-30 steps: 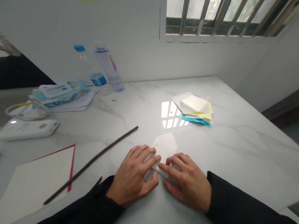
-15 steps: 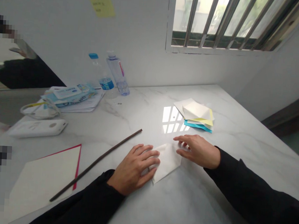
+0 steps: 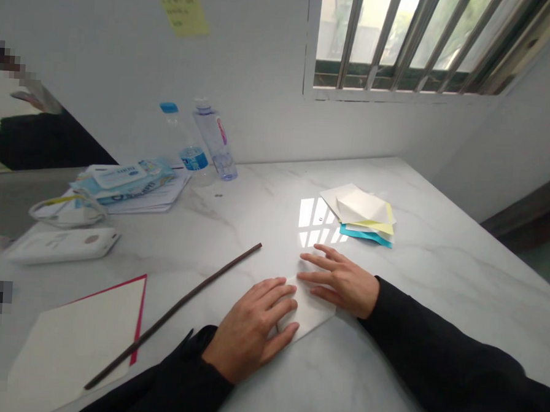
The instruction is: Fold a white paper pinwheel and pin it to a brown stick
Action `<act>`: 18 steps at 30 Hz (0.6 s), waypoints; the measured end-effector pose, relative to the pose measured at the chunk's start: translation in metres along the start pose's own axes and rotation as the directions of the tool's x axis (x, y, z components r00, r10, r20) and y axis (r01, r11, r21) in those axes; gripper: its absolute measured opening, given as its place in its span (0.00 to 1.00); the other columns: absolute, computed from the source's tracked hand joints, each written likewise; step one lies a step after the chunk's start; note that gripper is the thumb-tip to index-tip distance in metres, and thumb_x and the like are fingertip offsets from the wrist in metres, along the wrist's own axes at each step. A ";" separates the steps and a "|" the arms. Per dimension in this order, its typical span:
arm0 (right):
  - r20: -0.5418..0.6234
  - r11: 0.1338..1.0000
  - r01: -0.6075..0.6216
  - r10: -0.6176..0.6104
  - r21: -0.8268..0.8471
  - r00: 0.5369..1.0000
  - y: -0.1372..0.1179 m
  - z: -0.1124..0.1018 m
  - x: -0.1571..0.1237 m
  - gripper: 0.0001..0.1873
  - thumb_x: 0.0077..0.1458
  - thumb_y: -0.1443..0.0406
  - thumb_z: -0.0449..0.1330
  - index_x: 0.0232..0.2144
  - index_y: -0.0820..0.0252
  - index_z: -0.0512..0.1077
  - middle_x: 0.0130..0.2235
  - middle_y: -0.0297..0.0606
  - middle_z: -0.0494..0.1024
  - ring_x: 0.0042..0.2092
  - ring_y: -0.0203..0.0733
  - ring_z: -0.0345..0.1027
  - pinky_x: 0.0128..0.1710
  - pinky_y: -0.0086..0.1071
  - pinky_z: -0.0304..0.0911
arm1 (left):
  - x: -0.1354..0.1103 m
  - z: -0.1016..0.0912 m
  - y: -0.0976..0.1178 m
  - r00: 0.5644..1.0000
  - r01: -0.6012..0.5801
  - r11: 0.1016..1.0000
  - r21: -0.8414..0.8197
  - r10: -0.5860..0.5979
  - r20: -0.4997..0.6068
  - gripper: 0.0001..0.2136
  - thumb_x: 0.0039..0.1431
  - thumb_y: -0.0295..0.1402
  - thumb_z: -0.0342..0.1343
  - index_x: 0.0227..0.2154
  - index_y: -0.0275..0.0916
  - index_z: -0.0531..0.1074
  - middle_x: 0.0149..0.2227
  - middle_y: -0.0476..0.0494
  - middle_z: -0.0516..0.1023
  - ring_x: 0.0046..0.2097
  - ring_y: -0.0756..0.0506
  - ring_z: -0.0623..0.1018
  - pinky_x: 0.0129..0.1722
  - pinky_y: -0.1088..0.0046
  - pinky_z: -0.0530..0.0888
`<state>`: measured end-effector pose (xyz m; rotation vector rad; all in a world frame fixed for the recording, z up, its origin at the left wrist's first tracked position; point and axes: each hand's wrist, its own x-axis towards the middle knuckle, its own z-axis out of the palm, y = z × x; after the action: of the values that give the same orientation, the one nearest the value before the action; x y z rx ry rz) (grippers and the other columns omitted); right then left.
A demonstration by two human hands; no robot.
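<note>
Although nothing is pinched, the left hand (image 3: 250,334) and right hand (image 3: 340,283) press flat on a folded white paper (image 3: 309,312) near the front edge of the marble surface (image 3: 442,270), fingers (image 3: 277,301) spread and open on it. A thin dark rod (image 3: 172,308) lies just left of the left hand; a stack of coloured paper (image 3: 362,213) sits farther back, toward the right.

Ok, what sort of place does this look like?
Probably a plain indoor work room or craft space: a marble-topped table with folded white paper, stacked coloured paper and plastic water bottles, beside a barred window.
</note>
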<state>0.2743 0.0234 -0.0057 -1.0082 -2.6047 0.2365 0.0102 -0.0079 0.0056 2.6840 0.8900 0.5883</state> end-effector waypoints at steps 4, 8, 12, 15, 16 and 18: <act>0.042 0.999 -0.014 0.016 -0.041 0.999 0.009 -0.010 -0.009 0.19 0.67 0.63 0.60 0.59 0.56 0.74 0.64 0.49 0.71 0.67 0.50 0.63 0.71 0.56 0.53 | -0.001 0.000 0.000 1.000 0.008 1.000 -0.019 -0.008 0.003 0.07 0.66 0.33 0.58 0.45 0.43 0.75 0.56 0.44 0.79 0.62 0.39 0.74 0.63 0.53 0.72; 0.005 0.995 -0.068 0.069 -0.074 0.998 0.005 -0.012 -0.015 0.22 0.64 0.60 0.64 0.59 0.53 0.74 0.69 0.47 0.65 0.72 0.58 0.52 0.68 0.59 0.57 | 0.001 -0.001 0.000 1.000 0.007 1.000 -0.027 -0.007 0.006 0.06 0.66 0.33 0.58 0.45 0.42 0.76 0.55 0.43 0.80 0.62 0.38 0.74 0.64 0.53 0.72; 0.030 0.994 -0.098 0.099 -0.051 0.995 0.002 -0.007 -0.016 0.24 0.63 0.58 0.65 0.60 0.51 0.74 0.69 0.46 0.65 0.73 0.63 0.49 0.66 0.60 0.61 | 0.002 -0.001 0.000 1.000 0.011 1.000 -0.016 -0.011 0.007 0.07 0.66 0.32 0.58 0.45 0.42 0.76 0.56 0.42 0.80 0.62 0.38 0.75 0.63 0.51 0.73; 0.026 0.990 -0.139 0.140 -0.033 0.990 0.008 -0.007 -0.018 0.22 0.65 0.58 0.63 0.59 0.51 0.75 0.68 0.47 0.67 0.71 0.61 0.54 0.67 0.61 0.58 | 0.002 -0.001 -0.001 1.000 0.013 1.000 -0.018 -0.013 0.001 0.06 0.66 0.32 0.58 0.44 0.42 0.77 0.55 0.43 0.80 0.62 0.39 0.75 0.63 0.53 0.73; 0.023 0.989 -0.148 0.148 -0.029 0.989 0.010 -0.007 -0.018 0.21 0.65 0.59 0.63 0.59 0.50 0.76 0.68 0.47 0.67 0.71 0.60 0.55 0.68 0.61 0.57 | 0.002 0.000 -0.001 1.000 0.011 1.000 -0.021 -0.011 -0.002 0.06 0.66 0.32 0.58 0.44 0.43 0.76 0.55 0.43 0.80 0.61 0.39 0.75 0.63 0.53 0.73; 0.017 0.988 -0.152 0.153 -0.026 0.988 0.012 -0.009 -0.019 0.19 0.65 0.59 0.63 0.57 0.50 0.77 0.67 0.47 0.68 0.70 0.61 0.56 0.67 0.62 0.57 | 0.003 0.001 -0.001 1.000 0.007 1.000 -0.023 -0.007 -0.015 0.06 0.66 0.32 0.58 0.44 0.43 0.76 0.54 0.43 0.80 0.61 0.39 0.75 0.63 0.53 0.73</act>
<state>0.2981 0.0199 -0.0049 -1.2214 -2.5547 0.2529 0.0121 -0.0060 0.0056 2.6583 0.8909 0.6137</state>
